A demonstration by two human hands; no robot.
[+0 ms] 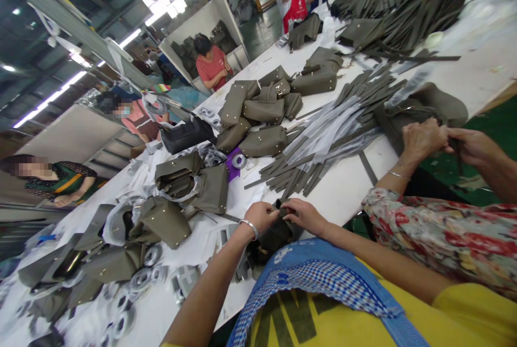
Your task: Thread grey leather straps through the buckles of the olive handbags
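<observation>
Left hand (pixel 260 220): fingers pinching dark strap (pixel 283 210) atop olive handbag (pixel 275 240) | Right hand (pixel 305 217): fingers pinching same strap | Beyond: loose straps (pixel 297 180), white table (pixel 342 189)

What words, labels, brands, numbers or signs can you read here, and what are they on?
No text reads clearly.
Blue apron: white print, too blurred to read.
Yellow shirt: large dark lettering, partly hidden, so I can't tell the word.
Red apron across the table: white mark, too small to read.
</observation>
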